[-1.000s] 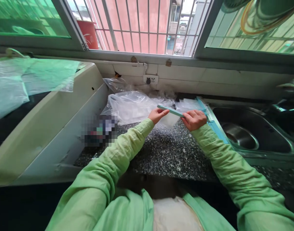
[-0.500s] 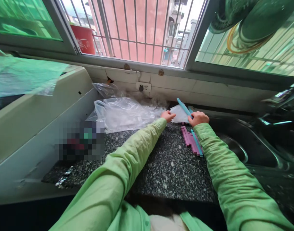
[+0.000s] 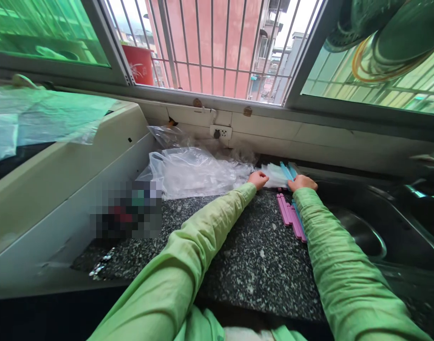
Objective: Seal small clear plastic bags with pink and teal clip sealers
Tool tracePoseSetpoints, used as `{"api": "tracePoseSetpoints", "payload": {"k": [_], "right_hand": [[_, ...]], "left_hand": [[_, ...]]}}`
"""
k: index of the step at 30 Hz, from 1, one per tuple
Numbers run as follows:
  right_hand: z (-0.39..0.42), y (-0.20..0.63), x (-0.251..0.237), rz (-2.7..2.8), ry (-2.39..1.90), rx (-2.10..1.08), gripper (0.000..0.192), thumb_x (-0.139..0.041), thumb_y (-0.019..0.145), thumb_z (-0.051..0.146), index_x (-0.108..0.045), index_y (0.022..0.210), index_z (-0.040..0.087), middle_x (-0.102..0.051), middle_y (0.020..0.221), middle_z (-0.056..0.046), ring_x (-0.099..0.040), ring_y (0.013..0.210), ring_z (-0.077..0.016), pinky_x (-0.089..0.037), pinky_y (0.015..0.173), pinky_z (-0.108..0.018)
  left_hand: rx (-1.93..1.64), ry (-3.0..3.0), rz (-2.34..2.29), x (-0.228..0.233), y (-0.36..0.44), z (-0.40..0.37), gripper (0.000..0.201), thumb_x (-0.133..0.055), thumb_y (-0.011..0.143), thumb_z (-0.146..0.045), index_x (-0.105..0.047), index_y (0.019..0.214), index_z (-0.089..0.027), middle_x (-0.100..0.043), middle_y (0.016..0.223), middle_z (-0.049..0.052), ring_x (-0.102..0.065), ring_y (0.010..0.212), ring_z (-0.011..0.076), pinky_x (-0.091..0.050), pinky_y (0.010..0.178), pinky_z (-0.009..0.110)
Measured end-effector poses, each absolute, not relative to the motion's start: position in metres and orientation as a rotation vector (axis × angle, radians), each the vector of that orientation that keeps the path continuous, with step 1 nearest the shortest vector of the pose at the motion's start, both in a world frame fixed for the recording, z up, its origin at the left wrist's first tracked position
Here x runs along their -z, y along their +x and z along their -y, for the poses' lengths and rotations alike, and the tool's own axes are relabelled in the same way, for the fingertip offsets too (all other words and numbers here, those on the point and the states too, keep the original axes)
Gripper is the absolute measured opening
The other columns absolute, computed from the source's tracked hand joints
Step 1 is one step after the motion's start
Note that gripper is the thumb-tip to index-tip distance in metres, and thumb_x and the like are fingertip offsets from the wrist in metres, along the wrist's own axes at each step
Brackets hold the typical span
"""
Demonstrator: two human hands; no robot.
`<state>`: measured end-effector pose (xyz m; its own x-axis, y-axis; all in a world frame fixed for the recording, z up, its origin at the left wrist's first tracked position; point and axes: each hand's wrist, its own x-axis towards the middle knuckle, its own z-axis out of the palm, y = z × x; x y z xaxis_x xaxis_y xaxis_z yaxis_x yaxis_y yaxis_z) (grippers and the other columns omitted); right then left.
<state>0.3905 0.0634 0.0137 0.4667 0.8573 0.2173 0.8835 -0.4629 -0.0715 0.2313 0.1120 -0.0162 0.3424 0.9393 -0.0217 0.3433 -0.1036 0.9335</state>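
Note:
My right hand [image 3: 305,183] is closed around the near end of a light-blue bag clip [image 3: 286,170], a long thin strip. The clip lies along the right edge of a small translucent plastic bag [image 3: 272,176]; whether it is clamped there, I cannot tell. Left of that bag, my left hand [image 3: 258,180] has its fingers pinched together; anything between them is too small to make out. A pile of clear plastic bags [image 3: 199,170] spreads beside it. Several pink bag clips [image 3: 288,215] lie side by side below my right hand, with a blue one partly hidden by the sleeve.
The speckled stone counter [image 3: 252,265] runs under both arms. To the right is a metal sink [image 3: 408,222], to the left a pale raised panel [image 3: 60,208]. A blurred-out patch [image 3: 128,210] covers something at the counter's left. A wall socket [image 3: 221,132] sits behind the bags.
The blue clip, raised at a slant before, now lies lower along the bag's edge in my right hand. My left hand's fingers have curled in. The whole view has shifted slightly.

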Motion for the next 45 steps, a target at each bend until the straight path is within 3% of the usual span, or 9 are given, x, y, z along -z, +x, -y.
{"api": "tracePoseSetpoints", "payload": {"k": [3, 7, 12, 16, 22, 26, 32, 45], "right_hand": [[-0.065, 0.393, -0.012, 1.537, -2.503, 0.244, 0.032, -0.053, 0.071, 0.037, -0.067, 0.071, 0.008, -0.062, 0.069, -0.019, -0.058, 0.078, -0.0267, -0.041, 0.063, -0.038], [-0.071, 0.382, -0.026, 1.558, -2.603, 0.255, 0.034, -0.053, 0.071, 0.038, -0.067, 0.083, 0.010, -0.064, 0.084, -0.018, -0.059, 0.083, -0.0294, -0.042, 0.066, -0.040], [-0.096, 0.338, -0.045, 1.898, -2.332, 0.415, 0.032, -0.042, 0.079, 0.033, -0.064, 0.096, 0.018, -0.064, 0.099, -0.011, -0.056, 0.094, -0.0227, -0.041, 0.074, -0.032], [-0.130, 0.297, -0.045, 1.992, -2.271, 0.365, 0.027, -0.045, 0.079, 0.032, -0.064, 0.096, 0.023, -0.063, 0.103, -0.007, -0.054, 0.099, -0.0205, -0.040, 0.080, -0.030], [-0.174, 0.280, -0.035, 1.884, -2.387, 0.188, 0.034, -0.057, 0.072, 0.026, -0.061, 0.103, 0.014, -0.059, 0.108, -0.017, -0.051, 0.105, -0.0275, -0.042, 0.081, -0.036], [-0.190, 0.282, -0.026, 1.755, -2.445, 0.061, 0.039, -0.057, 0.072, 0.033, -0.062, 0.102, 0.009, -0.060, 0.103, -0.020, -0.054, 0.102, -0.0300, -0.044, 0.077, -0.038], [-0.199, 0.286, -0.016, 1.693, -2.382, -0.021, 0.023, -0.054, 0.072, 0.022, -0.067, 0.091, 0.016, -0.065, 0.092, -0.011, -0.060, 0.086, -0.0214, -0.044, 0.073, -0.030], [-0.147, 0.299, -0.078, 1.646, -1.865, 0.329, 0.020, -0.045, 0.072, 0.026, -0.062, 0.077, 0.016, -0.063, 0.082, -0.008, -0.053, 0.080, -0.0191, -0.041, 0.078, -0.033]], "left_hand": [[-0.752, 1.715, -1.162, 0.011, 0.224, -0.108, 0.028, -0.059, 0.067, -0.030, -0.065, 0.084, -0.008, -0.065, 0.077, 0.008, -0.057, 0.070, 0.0149, -0.046, 0.072, 0.028], [-0.736, 1.817, -1.138, -0.001, 0.205, -0.099, 0.023, -0.057, 0.069, -0.027, -0.065, 0.083, -0.010, -0.065, 0.081, 0.007, -0.057, 0.076, 0.0154, -0.045, 0.077, 0.027], [-0.662, 2.199, -1.186, -0.007, 0.162, -0.083, 0.022, -0.050, 0.076, -0.028, -0.064, 0.086, -0.014, -0.064, 0.082, 0.005, -0.057, 0.079, 0.0150, -0.045, 0.075, 0.025], [-0.585, 2.512, -1.361, -0.001, 0.119, -0.071, 0.024, -0.046, 0.078, -0.030, -0.061, 0.091, -0.016, -0.060, 0.094, 0.007, -0.056, 0.087, 0.0184, -0.044, 0.075, 0.028], [-0.531, 2.644, -1.543, 0.023, 0.066, -0.066, 0.028, -0.043, 0.080, -0.029, -0.056, 0.102, -0.017, -0.056, 0.095, 0.009, -0.053, 0.091, 0.0197, -0.043, 0.079, 0.030], [-0.471, 2.673, -1.499, 0.036, 0.057, -0.068, 0.031, -0.042, 0.080, -0.028, -0.053, 0.107, -0.016, -0.056, 0.095, 0.010, -0.053, 0.090, 0.0206, -0.043, 0.079, 0.032], [-0.406, 2.668, -1.472, 0.040, 0.059, -0.070, 0.031, -0.039, 0.081, -0.029, -0.055, 0.103, -0.015, -0.055, 0.096, 0.011, -0.053, 0.090, 0.0220, -0.043, 0.078, 0.033], [-0.503, 2.560, -1.512, 0.040, 0.058, -0.070, 0.028, -0.044, 0.079, -0.029, -0.058, 0.101, -0.017, -0.056, 0.096, 0.009, -0.054, 0.092, 0.0200, -0.043, 0.079, 0.031]]}}
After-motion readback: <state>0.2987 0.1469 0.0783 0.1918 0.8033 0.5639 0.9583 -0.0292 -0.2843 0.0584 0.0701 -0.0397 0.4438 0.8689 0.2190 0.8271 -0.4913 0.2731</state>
